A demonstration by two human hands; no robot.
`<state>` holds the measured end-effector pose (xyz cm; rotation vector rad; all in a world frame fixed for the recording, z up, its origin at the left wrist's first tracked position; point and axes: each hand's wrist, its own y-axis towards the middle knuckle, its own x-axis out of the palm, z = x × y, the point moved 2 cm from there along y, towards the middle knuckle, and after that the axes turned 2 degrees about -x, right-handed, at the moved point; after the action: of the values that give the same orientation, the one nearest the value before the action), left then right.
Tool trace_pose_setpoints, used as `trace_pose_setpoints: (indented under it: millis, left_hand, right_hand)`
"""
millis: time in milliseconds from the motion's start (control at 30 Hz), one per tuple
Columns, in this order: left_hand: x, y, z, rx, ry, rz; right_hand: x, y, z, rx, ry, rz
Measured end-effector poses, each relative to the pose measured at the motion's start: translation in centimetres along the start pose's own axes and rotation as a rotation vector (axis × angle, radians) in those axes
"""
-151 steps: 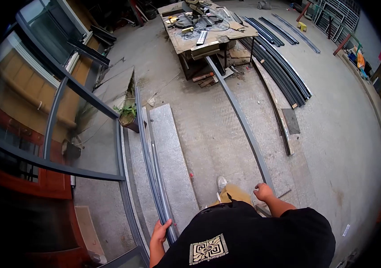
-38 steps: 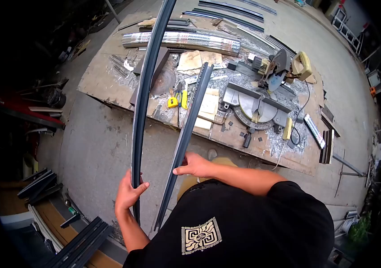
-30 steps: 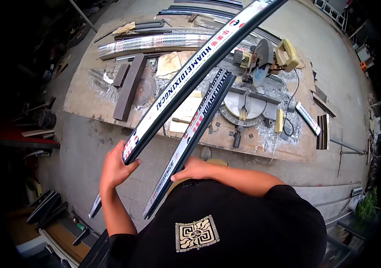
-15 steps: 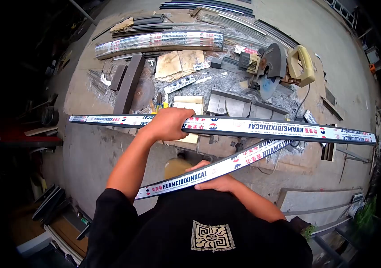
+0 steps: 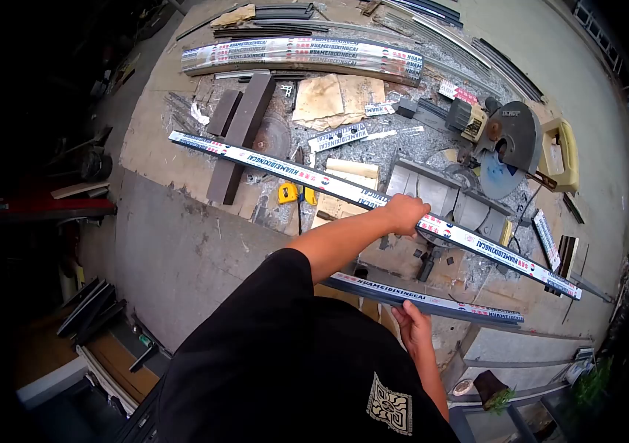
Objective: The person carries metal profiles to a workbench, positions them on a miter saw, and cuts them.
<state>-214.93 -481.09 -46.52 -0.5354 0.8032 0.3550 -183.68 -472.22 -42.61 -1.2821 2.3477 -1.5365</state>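
My left hand (image 5: 407, 214) is wrapped over a long label-covered metal profile (image 5: 285, 167), right of its middle. This profile lies slantwise above the near part of the workbench, its left end over a brown block (image 5: 240, 140) and its right end past the miter saw's base. Lower down and nearer my body, my right hand (image 5: 413, 325) grips a second, shorter-looking labelled profile (image 5: 432, 303); its left part is hidden behind my left arm. The miter saw (image 5: 510, 148) stands just beyond the long profile. A yellow tape measure (image 5: 288, 193) lies below that profile.
The workbench (image 5: 156, 159) carries a wrapped bundle of profiles (image 5: 303, 57), cardboard pieces (image 5: 336, 97), offcuts and metal shavings. Dark profiles (image 5: 89, 306) lie at the lower left. A potted plant (image 5: 490, 390) stands at the lower right, near grey slabs (image 5: 524, 347).
Both profiles have swung round from steep to slanting down rightward. My left hand has moved right and forward with the long one; my right hand has moved right with the other.
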Motion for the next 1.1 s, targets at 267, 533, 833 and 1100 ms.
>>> trace_pose_setpoints:
  millis: [267, 533, 833, 1100]
  left_hand:
    - [4.9, 0.8, -0.7, 0.016, 0.020, 0.442]
    - [-1.9, -8.7, -8.9, -0.225, 0.080, 0.473]
    - [-0.8, -9.2, -11.7, -0.179, 0.091, 0.279]
    - [0.4, -8.4, -8.9, -0.073, 0.056, 0.438]
  right_hand:
    - [1.0, 1.7, -1.3, -0.050, 0.067, 0.063]
    - [1.0, 2.6, -2.9, 0.002, 0.071, -0.042]
    - [0.9, 3.3, -3.1, 0.020, -0.030, -0.063]
    - [-3.1, 1.6, -2.8, -0.001, 0.022, -0.010]
